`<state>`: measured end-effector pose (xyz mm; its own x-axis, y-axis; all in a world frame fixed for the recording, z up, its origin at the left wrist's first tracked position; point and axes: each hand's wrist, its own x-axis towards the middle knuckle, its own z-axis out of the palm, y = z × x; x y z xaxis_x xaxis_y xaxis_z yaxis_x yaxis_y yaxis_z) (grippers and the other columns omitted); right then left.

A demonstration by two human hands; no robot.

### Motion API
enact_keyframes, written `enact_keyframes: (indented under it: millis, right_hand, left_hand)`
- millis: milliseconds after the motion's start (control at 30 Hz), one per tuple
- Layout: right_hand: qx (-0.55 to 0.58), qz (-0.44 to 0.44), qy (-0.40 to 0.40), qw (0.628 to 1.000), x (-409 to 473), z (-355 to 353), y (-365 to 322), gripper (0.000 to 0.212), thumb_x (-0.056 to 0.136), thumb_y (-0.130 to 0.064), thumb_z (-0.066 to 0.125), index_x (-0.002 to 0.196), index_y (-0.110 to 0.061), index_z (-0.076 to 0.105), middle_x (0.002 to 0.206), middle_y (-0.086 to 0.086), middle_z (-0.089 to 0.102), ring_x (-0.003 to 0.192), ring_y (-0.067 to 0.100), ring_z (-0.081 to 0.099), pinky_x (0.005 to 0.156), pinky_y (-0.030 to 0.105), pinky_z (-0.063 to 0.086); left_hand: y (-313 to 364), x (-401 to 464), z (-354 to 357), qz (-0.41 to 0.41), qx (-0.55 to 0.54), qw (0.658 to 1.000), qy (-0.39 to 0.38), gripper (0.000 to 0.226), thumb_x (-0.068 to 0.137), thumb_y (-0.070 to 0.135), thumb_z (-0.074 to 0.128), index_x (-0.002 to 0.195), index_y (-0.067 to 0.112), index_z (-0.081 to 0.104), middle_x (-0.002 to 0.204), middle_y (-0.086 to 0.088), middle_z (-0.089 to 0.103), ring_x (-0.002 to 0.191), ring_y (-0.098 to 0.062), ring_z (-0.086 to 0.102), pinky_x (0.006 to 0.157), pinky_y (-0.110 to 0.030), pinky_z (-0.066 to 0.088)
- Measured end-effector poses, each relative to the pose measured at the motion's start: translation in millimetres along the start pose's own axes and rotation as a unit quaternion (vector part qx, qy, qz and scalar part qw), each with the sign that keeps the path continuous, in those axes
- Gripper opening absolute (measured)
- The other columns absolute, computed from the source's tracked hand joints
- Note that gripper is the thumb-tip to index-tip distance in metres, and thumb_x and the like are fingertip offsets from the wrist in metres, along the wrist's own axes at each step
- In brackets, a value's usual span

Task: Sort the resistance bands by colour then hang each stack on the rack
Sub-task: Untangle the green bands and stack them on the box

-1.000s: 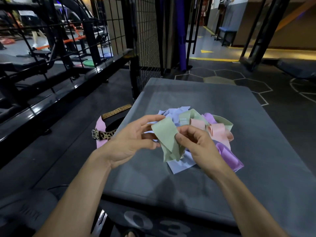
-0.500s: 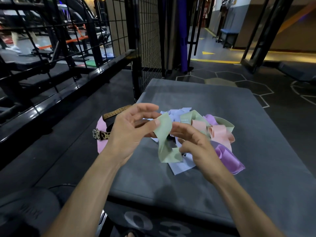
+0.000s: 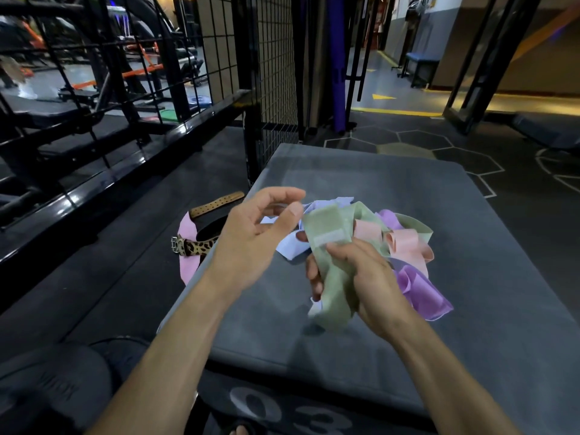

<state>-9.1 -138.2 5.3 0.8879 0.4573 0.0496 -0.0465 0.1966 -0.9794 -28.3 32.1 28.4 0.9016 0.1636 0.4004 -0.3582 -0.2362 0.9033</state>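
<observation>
We have the green resistance band (image 3: 335, 279) wrapped in our right hand (image 3: 370, 281), fingers curled round its middle, thumb pinning the upper end just below a pale label strip. Our left hand (image 3: 254, 243) sits just left of it, fingers loosely spread and slightly bent, thumb tip right at the band's top edge; we cannot tell if it actually touches. The band hangs down past our right palm, its lower loop just above the grey padded box top (image 3: 470, 293). Behind and to the right of our hands, the unsorted pile: pale blue bands (image 3: 293, 246) on the left side, another green band (image 3: 417, 227) arching over the far side, pink bands (image 3: 408, 244) curled in the middle, purple bands (image 3: 422, 291) spilling to the near right. Off the box's left edge, on the dark floor, lies a leopard-print belt (image 3: 194, 245) with a buckle, across a pink strap (image 3: 188, 265). Far left, the black wire rack (image 3: 219, 58) stands.
</observation>
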Motion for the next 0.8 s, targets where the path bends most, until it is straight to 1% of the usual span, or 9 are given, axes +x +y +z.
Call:
enact_keyframes:
  millis: [100, 233, 267, 333, 467, 533, 600, 667, 800]
  right_hand:
    - [0.021, 0.041, -0.062, 0.997, 2.1, -5.3, 1.7, 0.037, 0.097, -0.011, 0.037, 0.104, -0.007, 0.073, 0.071, 0.018, 0.059, 0.057, 0.027, 0.049, 0.061, 0.036, 0.045]
    - [0.012, 0.098, -0.131, 0.987, 1.6, -5.7, 3.9, 0.038, 0.095, -0.021, 0.039, 0.113, -0.007, 0.07, 0.076, 0.018, 0.063, 0.057, 0.025, 0.053, 0.058, 0.033, 0.047]
    - [0.012, 0.113, -0.143, 0.983, 1.0, -5.8, 4.3, 0.038, 0.095, -0.024, 0.041, 0.116, -0.007, 0.068, 0.08, 0.018, 0.065, 0.059, 0.026, 0.056, 0.059, 0.033, 0.048]
    - [-0.006, 0.129, -0.166, 0.978, 0.2, -9.1, 5.8, 0.037, 0.093, -0.023, 0.05, 0.121, -0.003, 0.063, 0.089, 0.02, 0.069, 0.063, 0.028, 0.062, 0.063, 0.034, 0.053]
    - [-0.119, 0.15, -0.184, 0.964, -0.5, -28.7, 10.5, 0.028, 0.091, -0.005, 0.068, 0.117, 0.003, 0.059, 0.094, 0.018, 0.073, 0.073, 0.031, 0.068, 0.077, 0.045, 0.056]
    - [-0.182, 0.163, -0.197, 0.949, -0.4, -40.3, 12.4, 0.023, 0.09, -0.003, 0.07, 0.112, 0.001, 0.063, 0.094, 0.017, 0.073, 0.078, 0.03, 0.068, 0.079, 0.044, 0.055]
    - [-0.237, 0.181, -0.188, 0.936, 0.9, -50.9, 15.2, 0.021, 0.088, -0.006, 0.073, 0.108, -0.006, 0.068, 0.094, 0.013, 0.075, 0.08, 0.025, 0.069, 0.077, 0.036, 0.054]
    - [-0.263, 0.196, -0.15, 0.933, 3.7, -60.4, 17.0, 0.021, 0.086, -0.006, 0.073, 0.107, -0.008, 0.07, 0.09, 0.012, 0.076, 0.078, 0.024, 0.07, 0.069, 0.029, 0.053]
    - [-0.208, 0.224, -0.024, 0.952, 12.2, -65.4, 22.3, 0.019, 0.088, 0.007, 0.066, 0.106, 0.003, 0.064, 0.072, 0.013, 0.07, 0.057, 0.023, 0.068, 0.047, 0.026, 0.05]
  left_hand:
    - [-7.4, -0.8, -4.9, -0.021, 0.047, 0.996, -0.069, 0.023, 0.094, 0.028, 0.064, 0.116, 0.022, 0.069, 0.108, 0.006, 0.074, 0.088, -0.005, 0.071, 0.081, -0.015, 0.051]
    - [-15.5, -1.5, -6.0, -0.035, 0.016, 0.996, -0.077, 0.01, 0.095, 0.015, 0.068, 0.102, 0.012, 0.074, 0.084, -0.003, 0.074, 0.066, -0.015, 0.064, 0.071, -0.03, 0.053]
    - [-15.7, -0.8, -6.9, -0.022, 0.022, 0.998, -0.058, 0.006, 0.094, 0.013, 0.069, 0.095, 0.012, 0.075, 0.081, -0.003, 0.073, 0.067, -0.015, 0.063, 0.07, -0.034, 0.052]
    - [-18.5, 2.4, -13.0, -0.01, 0.041, 0.999, 0.0, 0.008, 0.094, 0.013, 0.07, 0.088, 0.016, 0.075, 0.082, 0.004, 0.075, 0.073, -0.01, 0.066, 0.072, -0.031, 0.053]
    - [-33.7, 6.8, -39.2, -0.065, 0.042, 0.987, 0.138, 0.007, 0.094, 0.019, 0.071, 0.09, 0.019, 0.077, 0.091, -0.001, 0.078, 0.077, -0.009, 0.07, 0.069, -0.025, 0.055]
    - [-43.5, 6.3, -51.9, -0.09, 0.085, 0.975, 0.184, 0.009, 0.094, 0.022, 0.071, 0.087, 0.023, 0.076, 0.084, 0.002, 0.077, 0.069, -0.008, 0.069, 0.063, -0.023, 0.056]
    - [-52.5, 4.1, -64.2, -0.12, 0.114, 0.964, 0.209, 0.015, 0.095, 0.019, 0.068, 0.082, 0.024, 0.074, 0.078, 0.002, 0.075, 0.06, -0.006, 0.066, 0.061, -0.024, 0.057]
    - [-62.0, 1.2, -79.2, -0.149, 0.143, 0.951, 0.229, 0.015, 0.096, 0.021, 0.065, 0.083, 0.025, 0.073, 0.08, 0.0, 0.075, 0.064, -0.014, 0.07, 0.07, -0.035, 0.061]
    - [-73.4, -8.8, -98.8, -0.207, 0.232, 0.924, 0.223, 0.014, 0.096, 0.023, 0.062, 0.086, 0.021, 0.07, 0.084, -0.002, 0.074, 0.067, -0.017, 0.071, 0.081, -0.044, 0.061]
